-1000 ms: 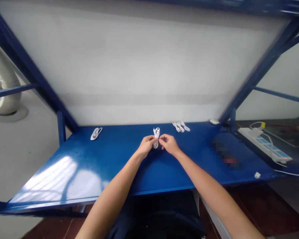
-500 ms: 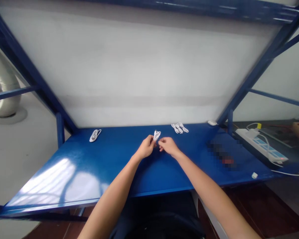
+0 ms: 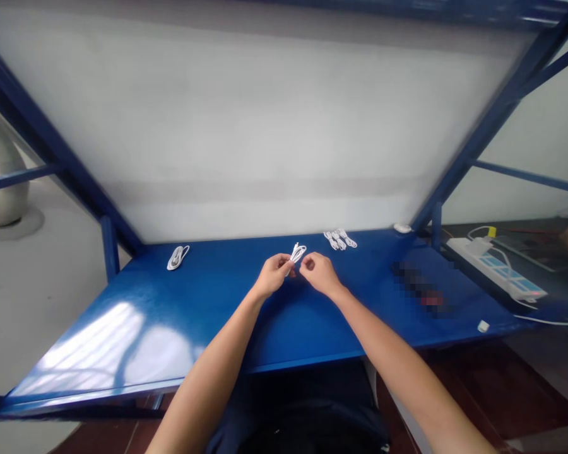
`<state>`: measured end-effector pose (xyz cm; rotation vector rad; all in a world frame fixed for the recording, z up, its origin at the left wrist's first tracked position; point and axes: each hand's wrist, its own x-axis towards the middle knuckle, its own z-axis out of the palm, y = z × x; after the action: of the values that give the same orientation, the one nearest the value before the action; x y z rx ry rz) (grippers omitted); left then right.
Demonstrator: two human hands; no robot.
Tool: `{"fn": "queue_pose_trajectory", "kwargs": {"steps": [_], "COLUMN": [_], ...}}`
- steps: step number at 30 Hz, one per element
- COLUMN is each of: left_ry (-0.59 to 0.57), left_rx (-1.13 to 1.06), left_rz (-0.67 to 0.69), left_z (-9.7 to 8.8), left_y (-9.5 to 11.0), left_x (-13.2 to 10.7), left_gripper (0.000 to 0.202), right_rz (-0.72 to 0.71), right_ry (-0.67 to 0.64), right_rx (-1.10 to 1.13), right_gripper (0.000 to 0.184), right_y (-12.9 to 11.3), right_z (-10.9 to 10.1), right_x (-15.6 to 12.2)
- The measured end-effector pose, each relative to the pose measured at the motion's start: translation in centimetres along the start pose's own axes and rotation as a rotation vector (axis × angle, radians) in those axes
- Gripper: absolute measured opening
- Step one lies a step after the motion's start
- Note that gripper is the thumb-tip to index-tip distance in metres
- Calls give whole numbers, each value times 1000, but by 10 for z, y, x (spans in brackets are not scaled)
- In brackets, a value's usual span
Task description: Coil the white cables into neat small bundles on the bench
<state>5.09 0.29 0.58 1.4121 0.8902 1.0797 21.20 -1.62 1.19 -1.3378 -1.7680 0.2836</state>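
Left hand (image 3: 271, 276) closed around white cable (image 3: 298, 253)

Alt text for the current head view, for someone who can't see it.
A left hand holds a coiled white cable over a blue table, the right hand close beside it. Another coil lies to the left, white bundles beyond the right hand.

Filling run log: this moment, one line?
left hand: holds white cable bundle | right hand: close beside it, grip unclear | table: other white cables

Five white cable bundles (image 3: 298, 253), one power strip (image 3: 496, 267), one small white block (image 3: 483, 326), one blue table (image 3: 211, 280)
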Motion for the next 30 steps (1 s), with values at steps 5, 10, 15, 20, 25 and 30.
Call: {"fn": "queue_pose_trajectory", "kwargs": {"steps": [5, 10, 15, 20, 25, 30], "left_ry": [-17, -29, -64, -117, -89, -96], "left_rx": [-204, -305, -258, -183, -186, -232], "left_rz": [-55, -96, -118, -93, -62, -96], "left_z": [3, 3, 0, 0, 5, 6], "left_y": [5, 9, 12, 10, 7, 8], "left_x": [-2, -3, -4, -4, -5, -6], "left_gripper": [35, 38, 31, 30, 30, 31], "right_rz": [48, 118, 228, 352, 423, 434], "right_ry": [-42, -78, -214, -379, -350, -359], "right_rx": [49, 141, 413, 780, 813, 857], "right_gripper": [8, 6, 8, 22, 21, 23], "right_y": [-4, -4, 1, -1, 0, 1], "right_z": [-3, -5, -3, 1, 4, 3], "right_x": [0, -2, -1, 1, 1, 1]}}
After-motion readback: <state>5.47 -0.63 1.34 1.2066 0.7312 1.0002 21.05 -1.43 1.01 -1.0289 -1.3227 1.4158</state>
